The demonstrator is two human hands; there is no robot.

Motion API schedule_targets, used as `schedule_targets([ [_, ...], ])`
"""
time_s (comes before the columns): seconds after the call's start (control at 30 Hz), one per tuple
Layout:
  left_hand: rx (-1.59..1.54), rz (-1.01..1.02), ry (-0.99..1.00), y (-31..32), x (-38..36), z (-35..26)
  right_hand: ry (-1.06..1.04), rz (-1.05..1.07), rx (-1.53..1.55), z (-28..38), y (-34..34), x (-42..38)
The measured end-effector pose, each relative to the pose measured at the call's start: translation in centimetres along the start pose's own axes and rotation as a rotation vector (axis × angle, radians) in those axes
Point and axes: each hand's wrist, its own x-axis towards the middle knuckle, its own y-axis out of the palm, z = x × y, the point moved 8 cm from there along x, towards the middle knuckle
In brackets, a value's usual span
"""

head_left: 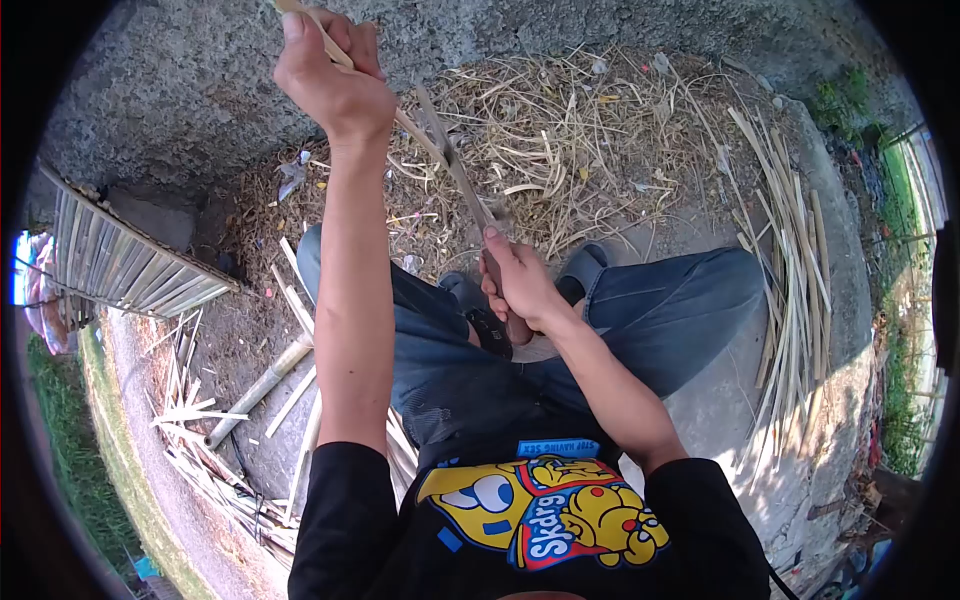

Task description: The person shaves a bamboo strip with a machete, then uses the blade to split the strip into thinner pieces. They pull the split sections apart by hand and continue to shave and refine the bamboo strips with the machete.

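My left hand (338, 85) is raised at the top of the view, fingers wrapped round a pale bamboo strip (421, 138). The strip slants down from the fist and meets the blade of a long knife (462, 178) near its middle. Low between my knees, my right hand (522, 285) grips the knife's brown handle, the blade pointing up and away from me. Part of the handle is hidden by the fingers. Thin curled shavings (540, 150) lie on the ground beyond the blade.
Split bamboo strips (785, 260) are heaped on the right. More strips and a bamboo pole (262, 390) lie at the left, below a slatted bamboo panel (130, 255). A rough grey wall (170, 100) stands ahead. My sandalled feet (585, 268) are close below the knife.
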Motion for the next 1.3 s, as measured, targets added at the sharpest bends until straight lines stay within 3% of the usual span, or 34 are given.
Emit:
schedule_targets([
  [0.1, -0.001, -0.035, -0.039, -0.8, 1.2, 1.2, -0.320, -0.005, -0.155, 7.2, 0.4, -2.6],
  [0.23, 0.019, -0.065, -0.037, -0.8, 1.3, 1.3, -0.676, -0.035, 0.283, 17.1, 1.3, -8.3],
  [0.3, -0.155, -0.117, -0.098, -1.5, 0.9, 2.4, -0.781, -0.047, 0.344, 15.7, 1.2, -7.2],
  [0.37, -0.080, -0.060, -0.082, 0.3, 0.8, 1.8, -0.552, -0.074, 0.122, 7.4, 0.9, -2.6],
  [0.43, -0.018, 0.007, -0.048, 1.7, 1.1, 0.9, -0.124, -0.039, -0.239, -3.0, -0.9, 1.8],
  [0.47, -0.014, -0.079, -0.094, 0.3, 0.9, 1.4, -0.140, -0.047, -0.237, -1.9, -1.1, 1.1],
  [0.5, -0.010, -0.166, -0.128, -1.3, 1.2, 2.1, -0.014, -0.007, -0.050, -0.8, -0.8, 0.5],
  [0.53, -0.143, -0.090, -0.108, -2.0, 1.6, 2.6, 0.125, 0.039, 0.140, -0.1, -0.1, -0.5],
  [0.57, -0.135, -0.091, -0.122, -1.8, 1.3, 2.5, 0.117, 0.054, 0.122, 1.6, 0.2, -1.0],
  [0.63, -0.047, -0.114, -0.141, -0.5, 1.9, 2.0, -0.197, 0.023, -0.054, 6.4, 0.8, -2.0],
  [0.7, -0.028, -0.151, -0.126, -0.4, 2.5, 1.9, -0.487, 0.053, -0.021, 13.7, 1.9, -5.5],
  [0.77, 0.014, -0.209, -0.152, -1.6, 1.7, 2.1, -0.692, 0.017, 0.233, 19.2, 2.6, -8.8],
  [0.8, -0.003, -0.171, -0.150, -1.6, 2.0, 2.2, -0.671, 0.014, 0.234, 18.5, 3.1, -8.4],
  [0.87, -0.025, -0.132, -0.138, -1.3, 2.2, 2.3, -0.866, -0.083, 0.425, 18.0, 2.5, -8.2],
  [0.9, 0.008, -0.109, -0.123, -0.6, 2.0, 2.0, -0.790, -0.069, 0.293, 14.0, 2.5, -5.9],
  [0.93, 0.039, -0.082, -0.104, 0.3, 1.9, 1.6, -0.587, -0.013, 0.053, 7.7, 1.8, -2.0],
  [0.97, 0.069, -0.054, -0.086, 1.0, 2.0, 1.3, -0.069, -0.037, -0.192, 0.0, 0.4, 1.2],
  [1.0, 0.078, -0.160, -0.120, -2.4, 2.5, 3.1, -0.038, -0.065, -0.258, -4.7, -1.7, 3.0],
  [1.03, 0.067, -0.143, -0.109, -2.2, 2.1, 2.9, -0.058, -0.073, -0.251, -2.8, -1.4, 1.7],
  [1.1, -0.095, -0.172, -0.087, -2.9, 2.0, 2.3, 0.304, 0.060, 0.269, -1.7, -0.3, -0.3],
  [1.13, -0.080, -0.196, -0.129, -2.7, 1.8, 2.3, 0.356, 0.343, 0.563, -0.8, 0.5, 0.0],
  [1.2, -0.048, -0.142, -0.105, -2.9, 1.6, 2.4, 0.147, 0.115, 0.387, 4.8, 1.5, -2.4],
  [1.3, -0.014, -0.132, -0.099, -1.7, 2.3, 2.3, -0.405, 0.116, 0.314, 16.0, 1.8, -6.1],
])
